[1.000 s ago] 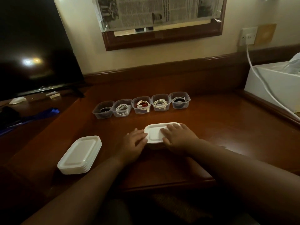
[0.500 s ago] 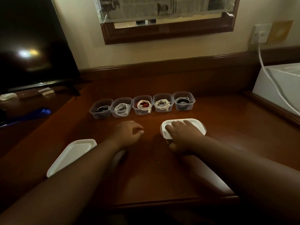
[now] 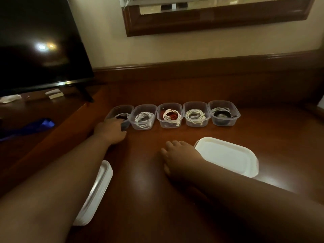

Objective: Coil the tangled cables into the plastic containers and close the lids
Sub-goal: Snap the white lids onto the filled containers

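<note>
- Containers of clear plastic are standing in a row of five at the back of the wooden worktop (image 3: 175, 199), each one open-topped and touching or just beside its neighbour.
- From the left, the leftmost container (image 3: 121, 111) is holding a dark cable; the second container (image 3: 144, 116) is holding a white coil (image 3: 143, 118); the third (image 3: 170, 115) is holding a white and red coil; the fourth (image 3: 196, 114) is holding a white coil; the fifth (image 3: 224, 113) is holding a black and white coil.
- The left hand (image 3: 111, 131) is reaching to the leftmost container, its fingers (image 3: 121, 122) lying against the near wall; whether they are gripping the wall or only touching it I cannot tell, as the spot is dim and partly hidden.
- The right hand (image 3: 182, 156) is resting palm down on the worktop, fingers relaxed and holding nothing, just beside the closed container.
- The closed container with its white lid (image 3: 228, 156) is sitting at the right, near the front, well apart from the row.
- A stack of white lids (image 3: 98, 193) is lying at the left front, partly hidden under the left forearm.
- A dark television screen (image 3: 38, 41) is standing at the far left, and a wooden frame (image 3: 210, 23) is hanging on the wall above.
</note>
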`<state>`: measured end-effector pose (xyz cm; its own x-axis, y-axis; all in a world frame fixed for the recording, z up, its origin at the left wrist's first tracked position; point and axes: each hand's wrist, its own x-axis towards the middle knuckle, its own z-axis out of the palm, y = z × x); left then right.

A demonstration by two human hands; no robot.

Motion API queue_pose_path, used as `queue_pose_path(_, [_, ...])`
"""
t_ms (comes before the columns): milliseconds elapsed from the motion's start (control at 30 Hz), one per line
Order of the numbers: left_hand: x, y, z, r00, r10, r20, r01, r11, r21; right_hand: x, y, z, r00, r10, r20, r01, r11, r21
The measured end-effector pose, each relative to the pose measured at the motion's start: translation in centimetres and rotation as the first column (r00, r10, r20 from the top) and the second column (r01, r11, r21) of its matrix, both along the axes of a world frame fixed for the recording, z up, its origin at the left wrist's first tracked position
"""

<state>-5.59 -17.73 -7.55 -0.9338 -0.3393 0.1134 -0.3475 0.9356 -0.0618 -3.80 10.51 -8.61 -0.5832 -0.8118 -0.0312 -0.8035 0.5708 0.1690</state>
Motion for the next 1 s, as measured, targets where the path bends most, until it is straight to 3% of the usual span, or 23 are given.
queue_pose_path(200, [0.0,-0.1,-0.1,0.997,-0.054,-0.048,0.047,0.99,-0.131,-2.6,1.3,0.6,0.997,-0.057,0.046,0.053,0.994,0.096])
queue_pose_path(333, [0.7,0.7,0.2,0.996,-0.065,-0.059,0.056,0.989,-0.139,-4.2,3.4,0.8,0.999,-0.045,0.015,0.042,0.984,0.172])
queue_pose_path(633, [4.9,6.5,0.8,0.984,-0.166,-0.071,0.172,0.98,0.097,-1.4,4.3,1.4,0.992,-0.12,0.033,0.109,0.965,0.238])
queue_pose_path(733, [6.4,9.4,1.0,0.981,-0.152,-0.124,0.182,0.943,0.28,0.2,4.4,1.3,0.96,-0.218,0.176,0.202,0.974,0.105])
queue_pose_path(833, [8.2,13.0,1.5,0.972,-0.178,-0.152,0.229,0.851,0.473,1.7,5.2,0.8,0.856,-0.288,0.43,0.364,0.926,-0.104])
queue_pose_path(1000, [9.8,18.6,1.3,0.972,-0.179,-0.15,0.229,0.604,0.764,3.6,7.0,-0.6,0.633,-0.138,0.762,0.543,0.78,-0.31])
